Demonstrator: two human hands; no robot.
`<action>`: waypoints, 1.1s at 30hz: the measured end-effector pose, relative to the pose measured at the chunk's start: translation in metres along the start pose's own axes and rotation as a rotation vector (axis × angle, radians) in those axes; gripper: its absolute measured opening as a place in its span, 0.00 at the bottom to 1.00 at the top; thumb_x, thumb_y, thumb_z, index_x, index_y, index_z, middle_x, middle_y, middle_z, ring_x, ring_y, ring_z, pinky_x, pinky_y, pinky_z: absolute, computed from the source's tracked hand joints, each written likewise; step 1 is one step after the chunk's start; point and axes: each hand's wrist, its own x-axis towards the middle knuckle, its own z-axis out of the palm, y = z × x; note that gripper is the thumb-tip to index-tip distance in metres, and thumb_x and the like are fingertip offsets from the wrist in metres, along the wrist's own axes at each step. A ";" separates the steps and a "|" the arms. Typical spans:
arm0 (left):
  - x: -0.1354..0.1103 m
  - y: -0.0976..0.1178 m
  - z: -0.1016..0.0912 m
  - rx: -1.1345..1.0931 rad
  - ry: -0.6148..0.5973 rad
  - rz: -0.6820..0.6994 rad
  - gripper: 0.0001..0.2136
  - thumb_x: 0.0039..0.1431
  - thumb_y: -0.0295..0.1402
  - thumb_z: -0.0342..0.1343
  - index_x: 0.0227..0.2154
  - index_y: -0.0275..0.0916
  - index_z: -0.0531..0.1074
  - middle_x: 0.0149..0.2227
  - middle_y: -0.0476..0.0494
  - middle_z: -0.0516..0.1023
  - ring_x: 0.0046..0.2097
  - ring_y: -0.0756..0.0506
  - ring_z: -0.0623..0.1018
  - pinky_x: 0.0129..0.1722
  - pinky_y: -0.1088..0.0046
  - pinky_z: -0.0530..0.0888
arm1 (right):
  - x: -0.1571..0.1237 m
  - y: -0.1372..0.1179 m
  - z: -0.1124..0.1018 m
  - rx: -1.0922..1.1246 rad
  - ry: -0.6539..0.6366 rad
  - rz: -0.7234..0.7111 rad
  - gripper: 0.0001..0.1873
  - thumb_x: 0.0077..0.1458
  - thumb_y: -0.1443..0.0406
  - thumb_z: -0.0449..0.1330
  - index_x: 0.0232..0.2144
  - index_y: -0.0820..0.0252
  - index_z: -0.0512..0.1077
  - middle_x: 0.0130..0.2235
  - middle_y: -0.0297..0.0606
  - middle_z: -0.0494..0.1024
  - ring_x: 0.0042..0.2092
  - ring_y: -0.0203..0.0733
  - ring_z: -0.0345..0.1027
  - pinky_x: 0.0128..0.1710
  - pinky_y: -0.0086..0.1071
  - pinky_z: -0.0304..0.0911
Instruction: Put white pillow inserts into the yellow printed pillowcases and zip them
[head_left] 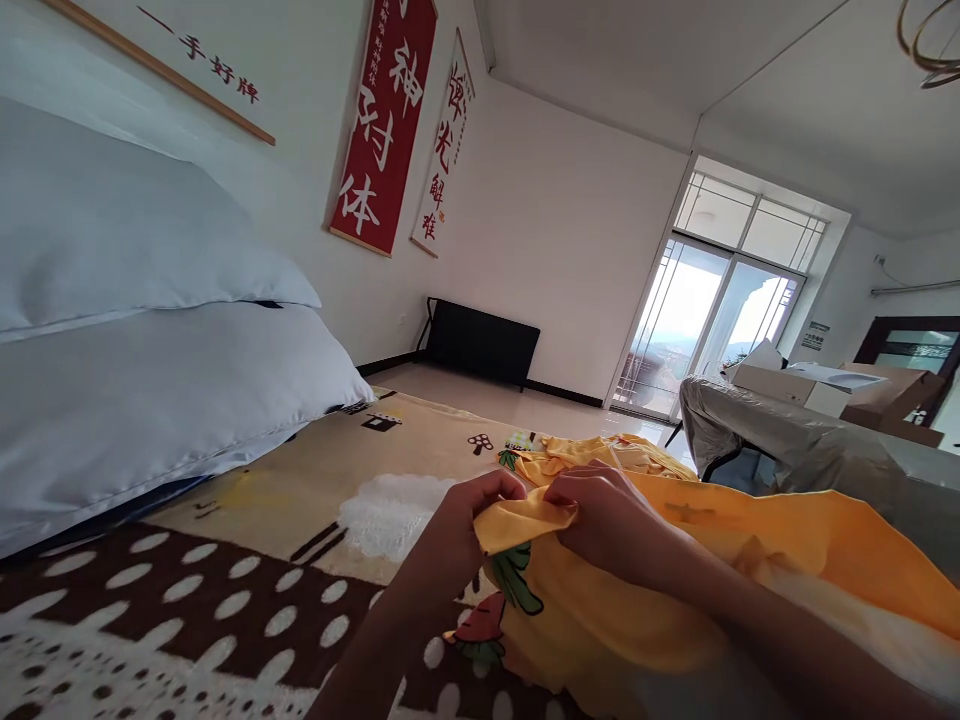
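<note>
A large yellow cloth [622, 600] with carrot and green leaf prints lies loosely over the bed, in folds. My left hand [480, 500] pinches the cloth's edge between thumb and fingers. Close to its right, my right hand [611, 520] is closed on the same edge, with a short stretch of fabric folded up between the two hands. Part of the cloth falls below my hands, and more of it is bunched just beyond them. My right fingers are partly hidden by the hand itself.
Under the cloth spreads a brown and beige patterned blanket [277, 540]. Two white pillows [172, 380] are stacked at the left by the wall. A black folded panel [480, 345] leans at the far wall. Boxes [795, 385] stand on a plastic-covered table [810, 440] at the right.
</note>
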 end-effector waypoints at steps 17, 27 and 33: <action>0.015 -0.019 -0.003 0.152 0.079 0.088 0.09 0.49 0.35 0.56 0.20 0.36 0.66 0.21 0.53 0.61 0.26 0.52 0.61 0.25 0.77 0.61 | 0.014 -0.003 -0.011 -0.081 0.135 0.044 0.04 0.46 0.70 0.55 0.27 0.58 0.64 0.33 0.34 0.69 0.33 0.38 0.58 0.34 0.31 0.50; 0.016 -0.023 0.001 -0.105 0.193 0.063 0.06 0.45 0.31 0.53 0.26 0.34 0.70 0.25 0.48 0.69 0.30 0.48 0.69 0.29 0.75 0.68 | 0.020 -0.005 0.009 0.210 0.117 0.053 0.06 0.52 0.71 0.51 0.34 0.56 0.63 0.33 0.34 0.72 0.33 0.37 0.61 0.33 0.27 0.55; 0.020 -0.032 -0.007 -0.046 0.071 0.074 0.15 0.52 0.44 0.56 0.23 0.34 0.70 0.25 0.46 0.72 0.30 0.48 0.70 0.29 0.74 0.68 | 0.021 0.009 0.005 0.209 0.131 -0.010 0.05 0.55 0.67 0.52 0.34 0.56 0.66 0.31 0.32 0.73 0.31 0.36 0.62 0.34 0.27 0.56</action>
